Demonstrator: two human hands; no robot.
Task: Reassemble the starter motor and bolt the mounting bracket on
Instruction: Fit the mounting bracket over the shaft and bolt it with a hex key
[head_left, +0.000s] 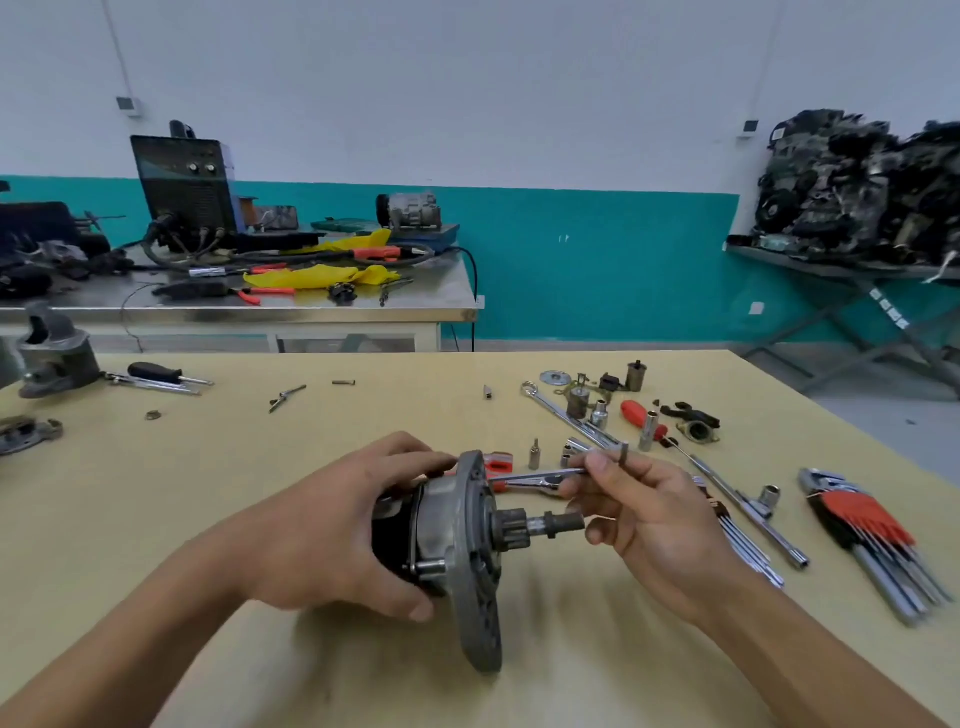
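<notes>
The starter motor (447, 530) lies on its side on the wooden table (260, 493), its round grey flange plate standing on edge and its pinion shaft (540, 525) pointing right. My left hand (337, 525) grips the motor's black body from the left. My right hand (649, 514) is just right of the shaft and pinches a small L-shaped hex key (623, 456) between thumb and fingers; the lower fingers curl near the shaft's tip. A grey cast housing (54, 356) stands at the table's far left.
Sockets, a long wrench (566, 415), a red-handled screwdriver (641, 418), a T-handle (748, 504) and a hex key set in a red holder (862, 525) lie to the right. A black screwdriver (161, 375) and small pins lie at the far left. A steel bench stands behind.
</notes>
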